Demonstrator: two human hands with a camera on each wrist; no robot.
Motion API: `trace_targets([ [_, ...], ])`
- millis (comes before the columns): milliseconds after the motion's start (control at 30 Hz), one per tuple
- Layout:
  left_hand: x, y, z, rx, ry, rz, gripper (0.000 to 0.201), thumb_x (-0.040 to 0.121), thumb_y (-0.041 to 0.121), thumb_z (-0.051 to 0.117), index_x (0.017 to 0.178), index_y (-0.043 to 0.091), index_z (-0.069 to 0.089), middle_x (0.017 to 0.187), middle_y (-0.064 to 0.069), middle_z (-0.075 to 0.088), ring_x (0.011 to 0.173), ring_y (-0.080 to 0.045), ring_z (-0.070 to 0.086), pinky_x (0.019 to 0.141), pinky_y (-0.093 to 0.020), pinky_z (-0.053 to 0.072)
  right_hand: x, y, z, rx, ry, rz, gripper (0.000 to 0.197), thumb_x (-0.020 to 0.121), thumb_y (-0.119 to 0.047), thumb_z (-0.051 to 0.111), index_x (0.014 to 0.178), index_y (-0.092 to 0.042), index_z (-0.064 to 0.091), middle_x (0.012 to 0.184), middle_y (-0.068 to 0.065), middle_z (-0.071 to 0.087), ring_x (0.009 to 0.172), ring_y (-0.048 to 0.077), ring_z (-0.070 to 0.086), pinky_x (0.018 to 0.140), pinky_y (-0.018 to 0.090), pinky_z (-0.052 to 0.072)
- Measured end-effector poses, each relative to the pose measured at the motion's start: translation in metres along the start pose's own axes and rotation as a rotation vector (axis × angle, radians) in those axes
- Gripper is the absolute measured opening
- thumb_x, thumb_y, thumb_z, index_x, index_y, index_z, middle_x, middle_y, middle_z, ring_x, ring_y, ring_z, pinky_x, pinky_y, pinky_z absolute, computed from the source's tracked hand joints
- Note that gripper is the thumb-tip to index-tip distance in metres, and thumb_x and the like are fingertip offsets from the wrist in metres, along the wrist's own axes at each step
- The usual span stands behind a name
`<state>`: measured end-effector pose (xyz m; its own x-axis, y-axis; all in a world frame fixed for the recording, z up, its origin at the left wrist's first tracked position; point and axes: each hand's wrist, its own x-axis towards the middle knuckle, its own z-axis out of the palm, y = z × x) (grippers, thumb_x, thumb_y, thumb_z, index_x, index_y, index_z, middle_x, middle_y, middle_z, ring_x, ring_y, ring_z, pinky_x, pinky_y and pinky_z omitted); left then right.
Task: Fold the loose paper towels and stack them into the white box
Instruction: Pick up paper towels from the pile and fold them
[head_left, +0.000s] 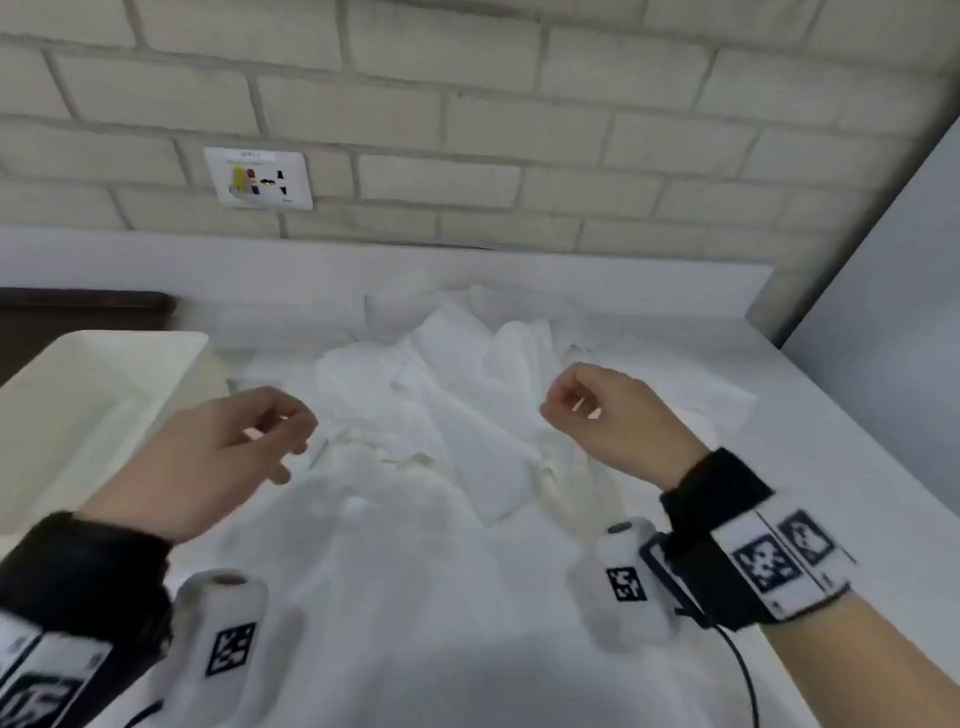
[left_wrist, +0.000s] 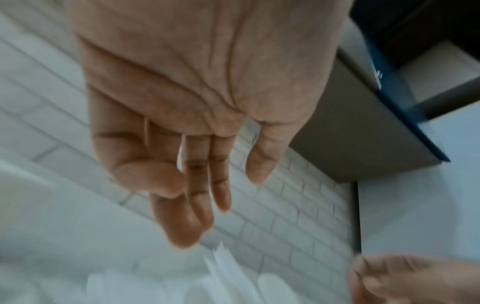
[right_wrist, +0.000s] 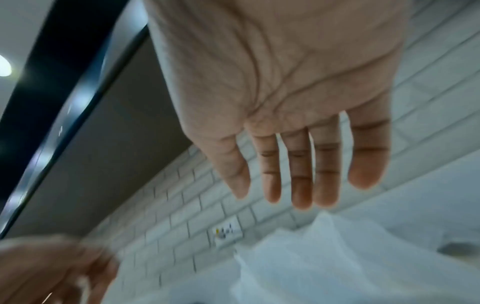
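Observation:
A heap of loose white paper towels (head_left: 457, 415) lies crumpled in the middle of the white counter (head_left: 779, 467). The white box (head_left: 78, 405) stands at the left edge, and what I see of its inside is bare. My left hand (head_left: 291, 436) hovers over the pile's left side with relaxed fingers, holding nothing. My right hand (head_left: 556, 405) hovers over the pile's right side, also without anything in it. In the left wrist view my left hand (left_wrist: 197, 205) is loose above the towels (left_wrist: 226, 273). In the right wrist view the fingers (right_wrist: 298, 189) are straight above the towels (right_wrist: 324, 257).
A pale brick wall (head_left: 519, 130) with a wall socket (head_left: 260, 177) rises behind the counter's back ledge. A grey panel (head_left: 893, 260) closes off the right side. A dark surface (head_left: 78, 317) lies behind the box.

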<state>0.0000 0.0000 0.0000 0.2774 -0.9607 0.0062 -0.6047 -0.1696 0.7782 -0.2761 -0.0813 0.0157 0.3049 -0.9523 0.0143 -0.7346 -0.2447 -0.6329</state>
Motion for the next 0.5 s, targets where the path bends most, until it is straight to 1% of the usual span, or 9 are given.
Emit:
trace_targets([
  [33,0.011,0.006,0.011,0.014,-0.037,0.012,0.01,0.088,0.029,0.056,0.08,0.028,0.063,0.078,0.008,0.067,0.064,-0.012,0.066,0.065,-0.031,0.045,0.009,-0.001,0.01,-0.086,-0.039,-0.015,0.012,0.088,-0.03,0.057,0.095,-0.021,0.056,0.101,-0.003,0.055,0.095,0.015,0.051,0.082,0.024,0.042],
  [100,0.026,0.016,0.031,0.039,-0.073,0.023,0.006,0.09,0.024,0.054,0.087,0.025,0.059,0.091,0.007,0.063,0.071,-0.015,0.066,0.068,-0.029,0.045,0.025,-0.002,0.028,-0.294,-0.139,-0.034,0.033,0.088,-0.036,0.056,0.118,-0.023,0.05,0.12,0.001,0.047,0.114,0.019,0.044,0.095,0.032,0.039],
  [133,0.033,0.019,0.04,0.066,-0.106,0.008,0.005,0.09,0.024,0.054,0.091,0.025,0.058,0.095,0.007,0.062,0.073,-0.016,0.064,0.067,-0.028,0.045,0.029,-0.005,0.038,-0.391,-0.2,-0.021,0.042,0.088,-0.038,0.056,0.126,-0.025,0.045,0.127,0.002,0.042,0.119,0.021,0.04,0.097,0.034,0.037],
  [167,0.04,0.019,0.048,0.084,-0.128,0.003,0.009,0.091,0.025,0.053,0.098,0.026,0.057,0.1,0.006,0.061,0.076,-0.017,0.062,0.067,-0.027,0.043,0.035,-0.003,0.047,-0.457,-0.231,-0.018,0.049,0.087,-0.039,0.056,0.131,-0.026,0.039,0.132,0.003,0.038,0.121,0.023,0.038,0.097,0.035,0.036],
  [233,0.052,0.019,0.06,0.124,-0.163,-0.015,0.023,0.09,0.025,0.053,0.114,0.027,0.054,0.108,0.005,0.059,0.083,-0.02,0.059,0.071,-0.027,0.041,0.045,0.003,0.06,-0.546,-0.249,-0.005,0.054,0.087,-0.038,0.055,0.136,-0.027,0.033,0.134,0.006,0.036,0.122,0.026,0.037,0.097,0.037,0.033],
  [300,0.061,0.021,0.068,0.14,-0.193,-0.004,0.033,0.09,0.023,0.053,0.123,0.027,0.05,0.113,0.003,0.058,0.091,-0.022,0.06,0.076,-0.027,0.042,0.052,0.007,0.069,-0.622,-0.218,-0.002,0.054,0.09,-0.032,0.053,0.137,-0.023,0.029,0.134,0.007,0.036,0.123,0.027,0.038,0.097,0.038,0.032],
  [433,0.073,0.024,0.077,0.162,-0.238,-0.003,0.043,0.091,0.022,0.053,0.132,0.029,0.043,0.118,0.0,0.057,0.099,-0.023,0.059,0.083,-0.03,0.045,0.063,0.007,0.075,-0.665,-0.094,0.021,0.049,0.09,-0.018,0.05,0.135,-0.015,0.03,0.131,0.008,0.041,0.12,0.027,0.042,0.095,0.039,0.033],
  [500,0.078,0.024,0.08,0.174,-0.269,-0.004,0.045,0.091,0.024,0.054,0.133,0.032,0.042,0.12,-0.001,0.057,0.101,-0.024,0.059,0.086,-0.032,0.047,0.068,0.008,0.076,-0.615,-0.084,0.073,0.047,0.091,-0.016,0.05,0.134,-0.014,0.031,0.129,0.009,0.041,0.118,0.028,0.044,0.094,0.039,0.034],
])
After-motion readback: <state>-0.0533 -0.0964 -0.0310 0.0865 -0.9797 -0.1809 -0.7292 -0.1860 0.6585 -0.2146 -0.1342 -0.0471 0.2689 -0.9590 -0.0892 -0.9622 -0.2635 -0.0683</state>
